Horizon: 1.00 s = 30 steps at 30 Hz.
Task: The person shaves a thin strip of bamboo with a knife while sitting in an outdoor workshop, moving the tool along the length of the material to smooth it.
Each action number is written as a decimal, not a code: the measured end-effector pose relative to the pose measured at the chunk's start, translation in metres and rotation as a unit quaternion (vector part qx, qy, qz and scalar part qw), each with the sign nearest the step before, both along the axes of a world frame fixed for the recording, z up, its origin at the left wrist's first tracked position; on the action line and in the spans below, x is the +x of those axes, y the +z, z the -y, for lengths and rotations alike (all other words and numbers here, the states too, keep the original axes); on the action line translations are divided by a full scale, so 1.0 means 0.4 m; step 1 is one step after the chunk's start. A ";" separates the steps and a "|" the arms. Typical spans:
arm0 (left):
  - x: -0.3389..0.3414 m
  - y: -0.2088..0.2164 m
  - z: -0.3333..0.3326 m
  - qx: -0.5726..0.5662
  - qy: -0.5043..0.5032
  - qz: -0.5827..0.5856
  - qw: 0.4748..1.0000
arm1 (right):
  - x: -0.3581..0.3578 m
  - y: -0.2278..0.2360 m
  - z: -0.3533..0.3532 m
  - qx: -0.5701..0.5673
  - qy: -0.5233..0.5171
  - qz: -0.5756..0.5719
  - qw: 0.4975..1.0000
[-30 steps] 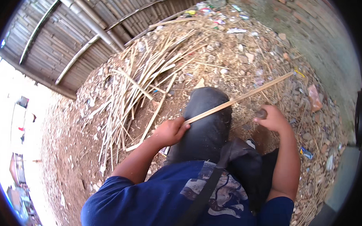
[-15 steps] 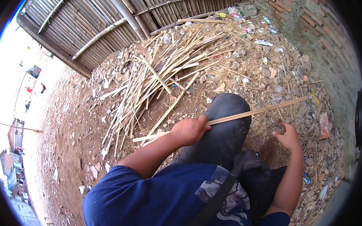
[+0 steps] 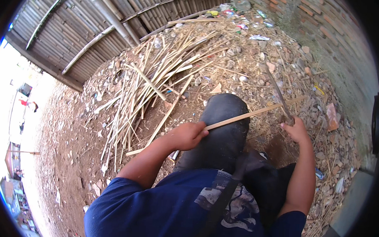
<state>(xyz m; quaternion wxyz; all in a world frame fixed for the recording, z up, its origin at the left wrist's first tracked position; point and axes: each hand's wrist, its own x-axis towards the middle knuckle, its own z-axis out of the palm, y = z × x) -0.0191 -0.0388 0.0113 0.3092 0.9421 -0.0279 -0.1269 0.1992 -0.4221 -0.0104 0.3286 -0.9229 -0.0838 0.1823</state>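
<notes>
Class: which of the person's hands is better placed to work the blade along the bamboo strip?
Right, probably. The right hand grips the blade, raised beside the bamboo strip. The left hand is occupied holding the strip's near end across the knee.

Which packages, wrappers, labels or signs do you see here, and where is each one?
No signs or screens in view.
Litter wrappers: top of the heap by the fence, small, crumpled, yellow, red and white.
White wrapper: on rubble near the brick wall, flat.
Blue wrapper: ground beside the right arm, small.
</notes>
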 end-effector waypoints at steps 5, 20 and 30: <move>0.016 0.028 0.009 0.003 0.001 -0.043 0.999 | -0.028 0.009 -0.016 -0.054 0.127 0.084 0.987; 0.023 0.012 0.055 0.108 0.018 0.012 0.994 | -0.035 0.067 -0.009 -0.086 0.230 0.057 0.968; 0.006 0.007 0.062 0.139 0.014 0.046 0.989 | -0.027 0.043 -0.002 -0.071 0.196 0.086 0.974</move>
